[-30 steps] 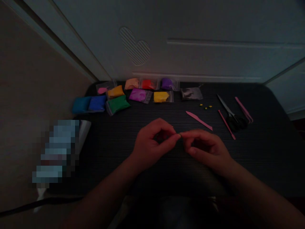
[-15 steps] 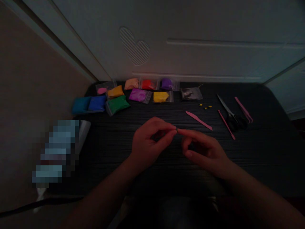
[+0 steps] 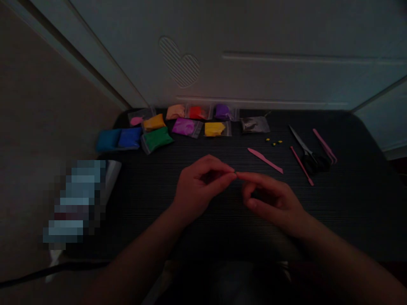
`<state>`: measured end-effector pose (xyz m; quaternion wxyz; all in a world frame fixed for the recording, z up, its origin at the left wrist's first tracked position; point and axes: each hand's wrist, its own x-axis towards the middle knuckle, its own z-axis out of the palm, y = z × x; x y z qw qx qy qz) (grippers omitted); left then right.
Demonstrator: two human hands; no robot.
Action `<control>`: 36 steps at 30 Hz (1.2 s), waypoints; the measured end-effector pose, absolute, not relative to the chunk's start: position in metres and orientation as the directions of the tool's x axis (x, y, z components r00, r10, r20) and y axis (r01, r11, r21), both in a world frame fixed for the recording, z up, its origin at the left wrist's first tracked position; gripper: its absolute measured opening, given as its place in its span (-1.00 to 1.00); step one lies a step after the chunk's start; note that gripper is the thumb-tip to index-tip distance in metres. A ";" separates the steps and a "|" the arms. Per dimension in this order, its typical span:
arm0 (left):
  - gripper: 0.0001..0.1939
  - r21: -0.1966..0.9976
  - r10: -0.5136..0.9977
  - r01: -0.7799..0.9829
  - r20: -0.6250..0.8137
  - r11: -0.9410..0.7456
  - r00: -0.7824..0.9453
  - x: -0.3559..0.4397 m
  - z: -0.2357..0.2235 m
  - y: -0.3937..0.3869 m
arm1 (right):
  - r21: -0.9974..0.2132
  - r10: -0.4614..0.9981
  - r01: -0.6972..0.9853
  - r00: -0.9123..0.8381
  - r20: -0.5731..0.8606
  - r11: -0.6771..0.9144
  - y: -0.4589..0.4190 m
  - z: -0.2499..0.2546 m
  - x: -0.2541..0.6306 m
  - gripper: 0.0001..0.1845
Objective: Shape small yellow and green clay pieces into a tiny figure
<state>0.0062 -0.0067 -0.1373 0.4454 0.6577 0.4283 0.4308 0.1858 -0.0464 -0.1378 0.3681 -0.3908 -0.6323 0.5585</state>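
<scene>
Thumb and index finger of my left hand [image 3: 197, 181] pinch a tiny dark piece [image 3: 235, 173], mostly hidden by the fingertips. My right hand [image 3: 280, 201] points its index finger at the same piece, the tip touching it; its thumb is apart and the other fingers curl loosely, holding nothing. Both hands hover over the black ribbed table [image 3: 203, 237]. Beyond the right hand lies a pink plastic modelling knife [image 3: 265, 160]. Behind it are a few tiny yellow-and-dark bits [image 3: 274, 144], too small to make out well.
Scissors [image 3: 307, 148], a thin pink tool [image 3: 302, 166] and pink tweezers-like tool [image 3: 324, 146] lie at the right. Bags of coloured clay, including green [image 3: 157, 139] and yellow [image 3: 215, 129], line the back. A blurred-out object [image 3: 78, 199] stands left. A white panel [image 3: 254, 80] rises behind.
Hardly anything differs. My left hand has shifted very slightly, the pinch still closed and the right index fingertip still against the piece.
</scene>
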 end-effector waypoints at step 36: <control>-0.82 0.827 0.653 -0.180 -0.266 0.532 0.709 0.011 -0.148 -0.005 | -0.988 0.912 -0.075 -0.398 -0.096 -0.137 -0.044 -0.137 0.184 -0.95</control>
